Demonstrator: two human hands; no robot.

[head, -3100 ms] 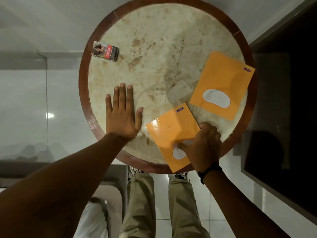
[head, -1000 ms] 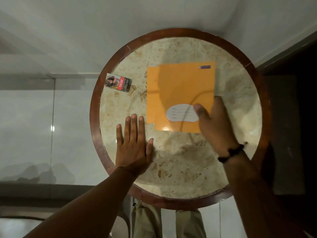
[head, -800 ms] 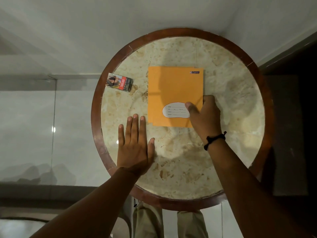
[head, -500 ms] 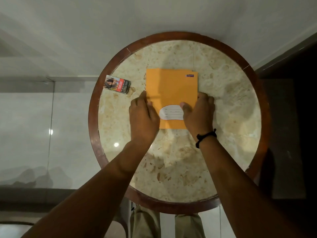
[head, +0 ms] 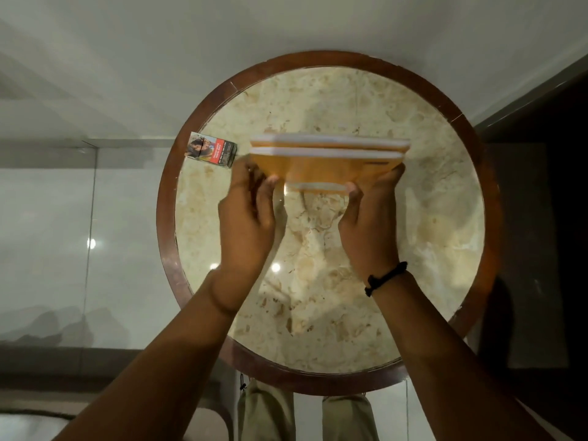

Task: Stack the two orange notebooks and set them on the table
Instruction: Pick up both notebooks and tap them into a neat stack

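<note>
The two orange notebooks (head: pixel 327 165) are together, stood up on edge above the middle of the round marble table (head: pixel 413 237), their white page edges facing me. My left hand (head: pixel 246 214) grips their left side and my right hand (head: pixel 370 224) grips their right side, thumbs on the near cover. The picture is blurred around the notebooks, so I cannot tell whether their lower edge touches the tabletop.
A small printed red and dark carton (head: pixel 210 149) lies at the table's left rim, close to my left hand. The table has a dark wooden rim (head: pixel 165 224). Glossy floor tiles surround it, and a dark panel stands to the right.
Both notebooks were lying flat in a stack under my hands. Now both hands have tipped the stack up onto its edge. Earlier, the right hand slid one notebook onto the other.
</note>
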